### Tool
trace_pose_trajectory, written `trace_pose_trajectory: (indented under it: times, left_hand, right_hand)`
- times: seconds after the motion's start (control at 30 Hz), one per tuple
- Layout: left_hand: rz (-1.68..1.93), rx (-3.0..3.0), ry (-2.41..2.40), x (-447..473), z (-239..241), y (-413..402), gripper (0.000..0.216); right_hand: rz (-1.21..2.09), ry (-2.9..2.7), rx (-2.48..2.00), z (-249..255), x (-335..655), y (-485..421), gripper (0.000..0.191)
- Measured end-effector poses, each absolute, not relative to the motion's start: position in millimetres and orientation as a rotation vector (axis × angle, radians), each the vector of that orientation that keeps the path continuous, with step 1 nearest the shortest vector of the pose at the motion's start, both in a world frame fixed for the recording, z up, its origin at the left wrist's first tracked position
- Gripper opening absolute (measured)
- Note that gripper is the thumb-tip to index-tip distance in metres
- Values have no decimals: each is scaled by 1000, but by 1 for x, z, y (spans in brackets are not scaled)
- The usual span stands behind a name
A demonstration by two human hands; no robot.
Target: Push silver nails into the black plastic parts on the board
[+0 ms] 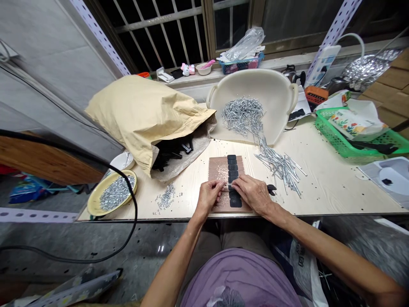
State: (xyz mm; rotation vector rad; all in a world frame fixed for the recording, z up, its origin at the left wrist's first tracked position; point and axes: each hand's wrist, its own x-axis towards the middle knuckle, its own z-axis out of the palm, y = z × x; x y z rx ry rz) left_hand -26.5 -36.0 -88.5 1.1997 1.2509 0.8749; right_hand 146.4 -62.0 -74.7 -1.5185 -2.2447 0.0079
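My left hand [210, 195] and my right hand [252, 192] come together over a brown wooden board [219, 164] at the table's front edge. A thin silver metal rod [228, 184] runs between their pinched fingertips, and both hands are closed on it. Whether a smaller piece is also in the left fingertips is hidden. Beneath the hands, a row of black rectangular pads [233, 174] runs down the board, partly covered by my right hand. Long silver rods [277, 164] lie in a loose heap to the right, spilling from a white basin [275, 98].
At left, a yellow bowl [91, 200] holds small shiny metal pieces, with more metal pieces [166, 195] scattered nearby. A tan sack [143, 115] lies open with black parts [172, 155] inside. A green basket [329, 136] stands at right. One small black piece [271, 188] lies beside my right wrist.
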Motion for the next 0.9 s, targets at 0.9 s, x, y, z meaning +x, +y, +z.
trace_pose_trajectory:
  times: [0.9]
  left_hand:
    - [923, 1287, 1328, -23, -90, -33, 39]
  right_hand:
    - [398, -2061, -1538, -81, 150, -56, 19]
